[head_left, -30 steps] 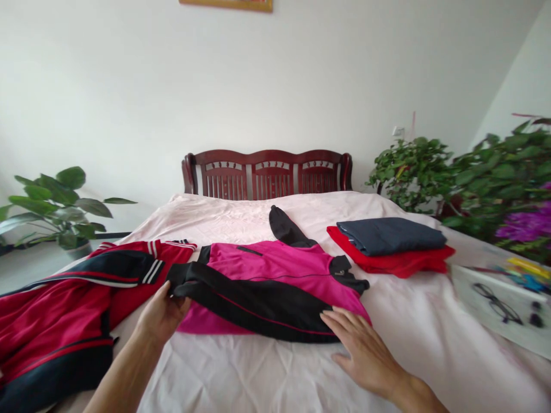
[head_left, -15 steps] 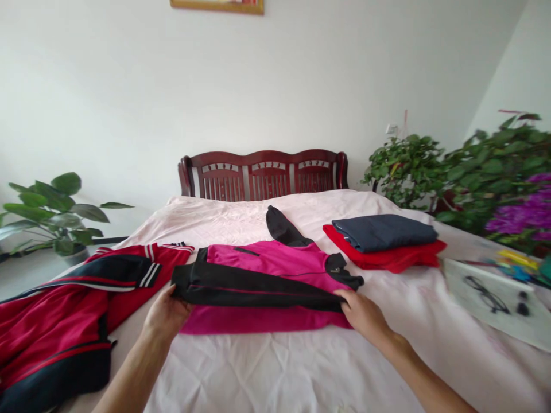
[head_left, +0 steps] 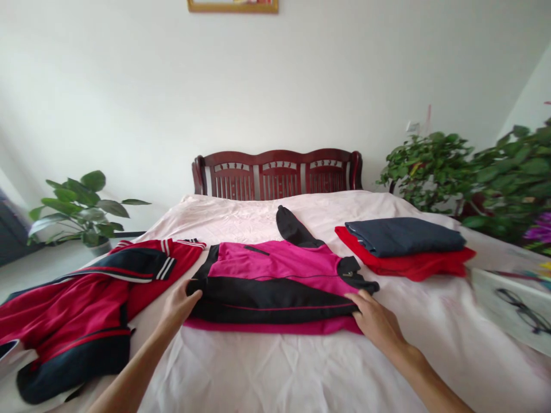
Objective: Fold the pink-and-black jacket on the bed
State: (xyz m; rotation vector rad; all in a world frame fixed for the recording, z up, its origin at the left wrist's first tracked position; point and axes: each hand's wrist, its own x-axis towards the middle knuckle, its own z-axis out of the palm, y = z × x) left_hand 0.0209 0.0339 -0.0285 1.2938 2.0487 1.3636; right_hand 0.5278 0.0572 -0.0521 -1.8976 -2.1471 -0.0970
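A magenta and black zip jacket (head_left: 275, 261) lies on the bed, its collar end to the right. One black sleeve (head_left: 267, 295) is folded across the body along the near side; the other sticks out toward the headboard. My left hand (head_left: 181, 301) pinches the cuff end of the folded sleeve at the jacket's left edge. At the shoulder end, my right hand (head_left: 374, 318) has its fingers closed on the sleeve near the collar.
Left of the jacket lies a heap of red and navy clothes (head_left: 86, 310). To the right, a folded navy garment (head_left: 404, 235) rests on folded red clothing (head_left: 413, 265). Glasses (head_left: 523, 310) lie on a pale sheet at far right. A wooden headboard (head_left: 279, 172) stands behind.
The sleeve's cuff end has come down onto the jacket, and the sleeve now lies flatter across it. The view has turned slightly left.
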